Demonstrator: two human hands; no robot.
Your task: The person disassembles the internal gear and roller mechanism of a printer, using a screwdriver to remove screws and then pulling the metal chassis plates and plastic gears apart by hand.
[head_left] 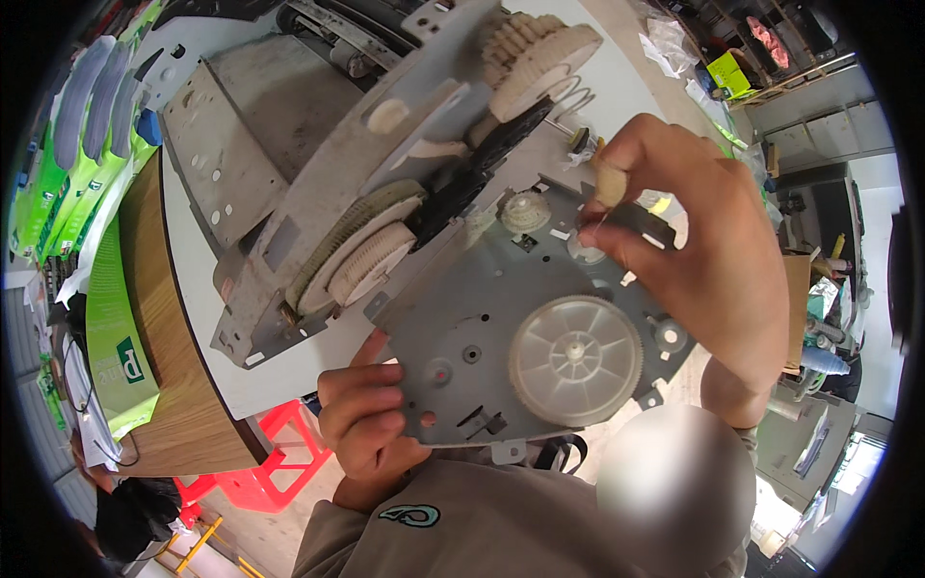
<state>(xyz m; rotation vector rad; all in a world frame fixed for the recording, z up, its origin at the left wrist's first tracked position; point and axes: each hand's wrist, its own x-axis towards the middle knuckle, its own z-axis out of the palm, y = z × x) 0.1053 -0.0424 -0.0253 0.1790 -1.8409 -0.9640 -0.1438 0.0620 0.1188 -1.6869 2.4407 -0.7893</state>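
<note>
Facing up; stretching crosswise — grey plate (493, 287)

1. Lower centre: part of the person's left grip (371, 419) is hidden behind the grey metal plate (448, 313).
2. Right of centre: the right grip (718, 231) covers part of a small dark piece (647, 227), so its whole shape cannot be told.
3. Top edge: the machine frame (337, 197) is cut off; lower down, it hides much of the counter (265, 385).
4. Lower right: a pale round blur (674, 496) covers what lies behind it.
5. Bottom edge: the shirt (462, 520) is cut off.
6. Lower left: the red stool (262, 493) is partly hidden.
7. Far right: cluttered shelf items (824, 328) are too small to tell.
</note>
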